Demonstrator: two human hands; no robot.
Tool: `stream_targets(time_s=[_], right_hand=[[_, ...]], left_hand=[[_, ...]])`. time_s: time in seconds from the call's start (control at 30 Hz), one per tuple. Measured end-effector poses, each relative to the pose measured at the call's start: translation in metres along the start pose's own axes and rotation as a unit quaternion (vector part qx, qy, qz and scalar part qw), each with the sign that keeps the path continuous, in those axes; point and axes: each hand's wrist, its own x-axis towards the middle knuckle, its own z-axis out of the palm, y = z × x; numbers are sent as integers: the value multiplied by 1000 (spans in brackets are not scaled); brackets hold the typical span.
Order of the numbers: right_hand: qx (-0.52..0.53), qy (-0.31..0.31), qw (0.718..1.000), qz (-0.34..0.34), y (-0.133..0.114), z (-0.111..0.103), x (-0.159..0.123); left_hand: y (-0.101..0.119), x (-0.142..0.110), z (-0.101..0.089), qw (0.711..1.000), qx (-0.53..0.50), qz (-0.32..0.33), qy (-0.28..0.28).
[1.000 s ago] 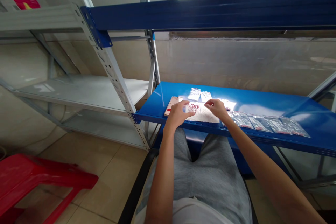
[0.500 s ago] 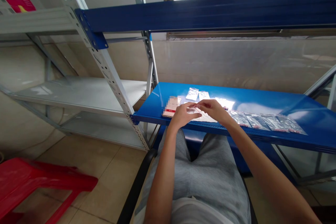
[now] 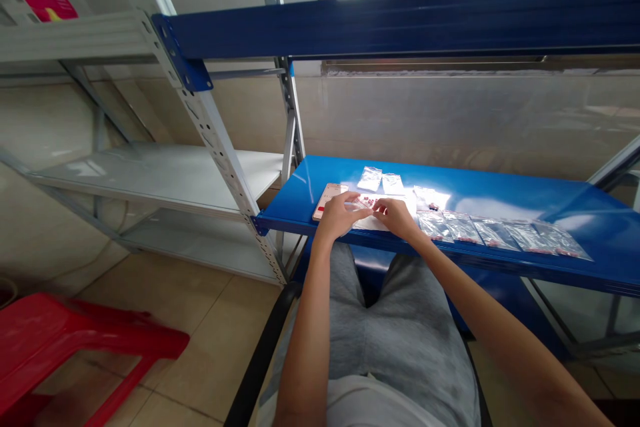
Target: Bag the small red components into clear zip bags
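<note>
On the blue steel shelf (image 3: 500, 192), my left hand (image 3: 340, 217) and right hand (image 3: 397, 218) are pinching a small clear plastic bag (image 3: 369, 202) of tiny red bits (image 3: 369, 201) over a white sheet (image 3: 375, 225), so I should squeeze softly and go slow.

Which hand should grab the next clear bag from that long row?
Probably the right one. The right hand is just beside the row of clear bags on the blue shelf, while the left hand is farther away, with the right hand between.
</note>
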Motion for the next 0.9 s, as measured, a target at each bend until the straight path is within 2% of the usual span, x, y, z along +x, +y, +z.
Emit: stream_targets(time_s=[0.27, 0.37, 0.5, 0.63, 0.77, 0.9], right_hand=[[-52, -6, 999, 7, -1, 9, 5], [-16, 17, 1000, 3, 3, -1, 7], [110, 72, 991, 35, 9, -30, 7], [213, 7, 977, 3, -4, -52, 0], [226, -60, 971, -54, -23, -58, -3], [227, -59, 970, -56, -23, -55, 2]], left_hand=[[-11, 4, 3, 999, -27, -16, -30], [-16, 5, 4, 999, -26, -14, -43], [-17, 4, 4, 998, -12, -7, -56], [-10, 4, 6, 998, -9, 6, -61], [0, 2, 10, 994, -61, 33, -84], [3, 2, 12, 991, -82, 44, -94]])
